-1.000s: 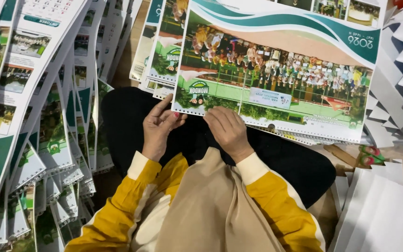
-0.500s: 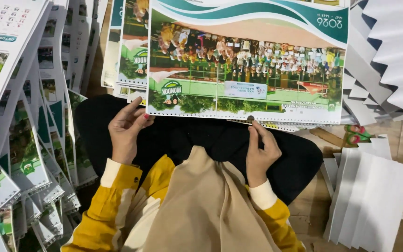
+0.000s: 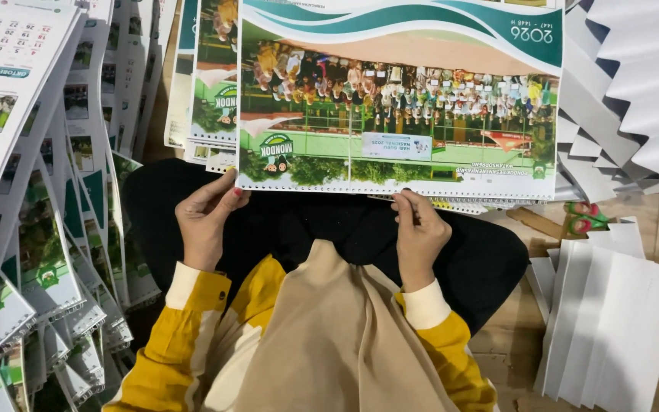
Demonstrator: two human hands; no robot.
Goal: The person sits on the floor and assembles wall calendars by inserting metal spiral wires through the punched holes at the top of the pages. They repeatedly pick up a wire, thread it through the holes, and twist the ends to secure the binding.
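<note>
Wooden floor (image 3: 520, 336) shows at the lower right, and around it we see printed sheets crowding every side. We sit with a black-clothed lap (image 3: 329, 229) under a tan scarf (image 3: 337, 343), yellow sleeves with cream cuffs reaching forward. Across our lap lies the top calendar sheet (image 3: 398, 99), a wide green-and-teal page with a photo of a large group of people, its punched edge toward us and its print upside down from where we look. Our left hand (image 3: 206, 221) touches that near edge at its left corner, fingers loosely curled, thumb up against the paper; we cannot tell whether it pinches the sheet or only rests against it. Our right hand (image 3: 419, 233) meets the same edge further right, fingertips pressed together on the punched margin in a narrow pinch. More sheets lie beneath the top one. At our left, fanned calendar pages (image 3: 32, 191) overlap in long rows. At our right, white cardboard backings (image 3: 612, 320) lie stacked on the floor, with more white sheets (image 3: 634, 84) fanned above them.
</note>
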